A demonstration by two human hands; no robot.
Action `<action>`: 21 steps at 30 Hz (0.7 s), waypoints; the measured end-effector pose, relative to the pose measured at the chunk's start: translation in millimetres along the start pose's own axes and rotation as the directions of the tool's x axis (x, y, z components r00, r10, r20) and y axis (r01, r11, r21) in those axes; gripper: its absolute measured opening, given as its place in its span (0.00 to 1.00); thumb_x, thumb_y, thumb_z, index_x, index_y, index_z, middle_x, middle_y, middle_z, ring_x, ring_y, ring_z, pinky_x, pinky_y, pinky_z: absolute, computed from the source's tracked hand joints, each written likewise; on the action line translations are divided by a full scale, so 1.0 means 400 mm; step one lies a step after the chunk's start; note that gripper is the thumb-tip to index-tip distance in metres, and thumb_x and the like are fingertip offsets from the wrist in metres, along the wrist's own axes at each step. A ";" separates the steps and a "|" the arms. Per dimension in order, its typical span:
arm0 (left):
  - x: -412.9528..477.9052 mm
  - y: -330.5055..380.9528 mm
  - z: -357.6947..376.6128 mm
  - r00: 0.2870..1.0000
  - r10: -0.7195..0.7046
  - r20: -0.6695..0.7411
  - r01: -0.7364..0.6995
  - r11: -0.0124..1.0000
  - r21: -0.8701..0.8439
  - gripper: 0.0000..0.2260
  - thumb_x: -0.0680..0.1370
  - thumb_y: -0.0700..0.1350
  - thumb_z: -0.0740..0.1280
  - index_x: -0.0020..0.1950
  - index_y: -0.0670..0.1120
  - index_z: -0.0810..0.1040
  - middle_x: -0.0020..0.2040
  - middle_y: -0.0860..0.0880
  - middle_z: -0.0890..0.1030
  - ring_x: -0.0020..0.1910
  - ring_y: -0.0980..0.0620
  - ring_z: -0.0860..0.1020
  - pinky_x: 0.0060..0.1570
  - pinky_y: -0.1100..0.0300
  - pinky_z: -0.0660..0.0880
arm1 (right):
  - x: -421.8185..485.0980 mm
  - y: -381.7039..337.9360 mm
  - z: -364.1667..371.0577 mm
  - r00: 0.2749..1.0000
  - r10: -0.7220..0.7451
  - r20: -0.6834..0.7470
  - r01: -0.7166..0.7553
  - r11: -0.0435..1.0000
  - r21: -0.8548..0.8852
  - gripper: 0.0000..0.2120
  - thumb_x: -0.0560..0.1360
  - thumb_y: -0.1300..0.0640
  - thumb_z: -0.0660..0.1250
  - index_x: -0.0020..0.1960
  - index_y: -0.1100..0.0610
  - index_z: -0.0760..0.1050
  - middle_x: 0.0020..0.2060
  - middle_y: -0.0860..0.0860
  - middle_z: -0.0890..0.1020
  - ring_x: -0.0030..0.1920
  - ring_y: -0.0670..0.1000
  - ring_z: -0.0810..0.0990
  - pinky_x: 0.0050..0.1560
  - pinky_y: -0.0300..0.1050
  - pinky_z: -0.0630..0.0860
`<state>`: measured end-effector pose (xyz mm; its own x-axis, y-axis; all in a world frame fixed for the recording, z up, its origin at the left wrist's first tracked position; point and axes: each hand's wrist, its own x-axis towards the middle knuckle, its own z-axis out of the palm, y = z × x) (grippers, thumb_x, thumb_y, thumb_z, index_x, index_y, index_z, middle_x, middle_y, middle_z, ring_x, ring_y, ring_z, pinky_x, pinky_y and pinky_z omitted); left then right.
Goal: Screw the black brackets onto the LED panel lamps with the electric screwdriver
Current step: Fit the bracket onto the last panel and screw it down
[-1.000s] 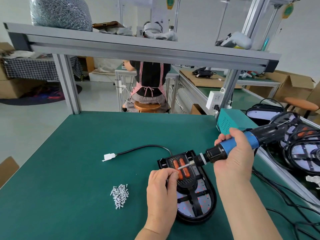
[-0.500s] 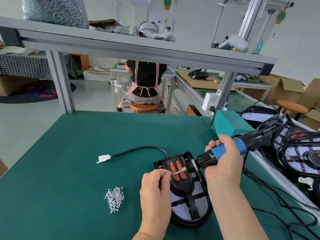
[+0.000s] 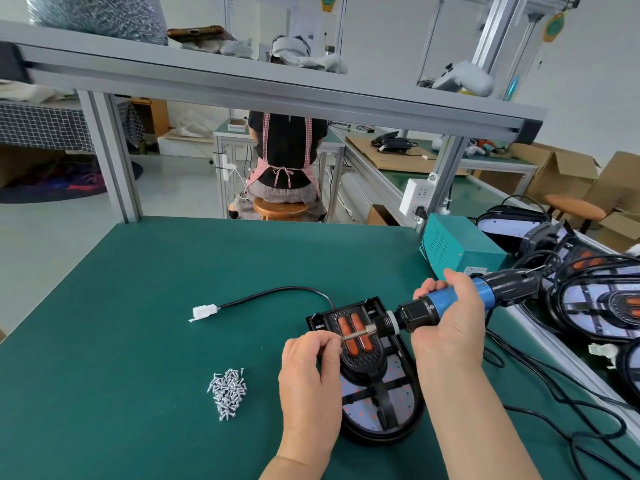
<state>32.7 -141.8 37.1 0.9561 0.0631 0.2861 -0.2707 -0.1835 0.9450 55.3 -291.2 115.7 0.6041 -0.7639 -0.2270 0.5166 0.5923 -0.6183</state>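
lower centre of frame: led panel lamp (image 3: 378,437) flat on green table (image 3: 156,341), black bracket (image 3: 367,370) on top of it, two orange strips showing at its upper end. right hand (image 3: 450,329) clenched round blue grip of electric screwdriver (image 3: 445,301); tool near level, pointing left over bracket. left hand (image 3: 308,372) pinching tip of bit (image 3: 355,336) between thumb and forefinger; anything held there too small to tell. screw pile (image 3: 228,393) lower left of lamp, apart from it. lamp cable curves up-left to white connector (image 3: 204,311). more lamps (image 3: 595,313) at right edge.
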 end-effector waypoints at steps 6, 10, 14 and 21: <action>0.001 0.001 -0.002 1.000 -0.014 0.012 0.014 1.000 -0.012 0.12 0.80 0.41 0.67 0.42 0.58 0.77 0.42 0.59 0.78 0.48 0.55 0.76 0.47 0.67 0.70 | -0.001 0.009 0.002 1.000 0.002 0.019 -0.001 1.000 -0.021 0.08 0.75 0.63 0.71 0.50 0.57 0.74 0.33 0.50 0.75 0.30 0.48 0.78 0.35 0.40 0.78; 0.001 0.010 -0.006 1.000 0.020 0.017 -0.020 1.000 0.021 0.12 0.80 0.40 0.68 0.42 0.58 0.77 0.48 0.68 0.75 0.48 0.56 0.75 0.48 0.69 0.69 | 0.004 0.010 0.002 1.000 -0.011 0.019 0.012 0.998 -0.056 0.07 0.75 0.63 0.71 0.49 0.57 0.73 0.34 0.50 0.75 0.29 0.47 0.78 0.35 0.39 0.78; 0.001 0.011 -0.010 1.000 0.018 0.025 -0.019 1.000 0.025 0.13 0.80 0.41 0.68 0.42 0.60 0.76 0.49 0.69 0.75 0.49 0.57 0.74 0.48 0.70 0.69 | 0.007 0.009 0.001 1.000 0.004 0.026 -0.003 0.999 -0.047 0.07 0.75 0.63 0.71 0.48 0.57 0.73 0.33 0.49 0.75 0.29 0.47 0.78 0.35 0.39 0.78; -0.001 0.015 -0.011 0.999 0.050 -0.008 -0.049 0.999 0.010 0.15 0.79 0.40 0.69 0.42 0.62 0.76 0.49 0.67 0.76 0.49 0.57 0.75 0.48 0.72 0.69 | 0.000 0.021 -0.006 0.998 0.049 0.035 -0.047 0.997 -0.063 0.07 0.75 0.63 0.71 0.47 0.57 0.72 0.32 0.49 0.75 0.29 0.47 0.77 0.35 0.40 0.78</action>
<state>30.3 -138.7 43.3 0.9407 0.0613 0.3337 -0.3165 -0.1961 0.9281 58.2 -286.9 108.6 0.6499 -0.7242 -0.2304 0.4482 0.6101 -0.6534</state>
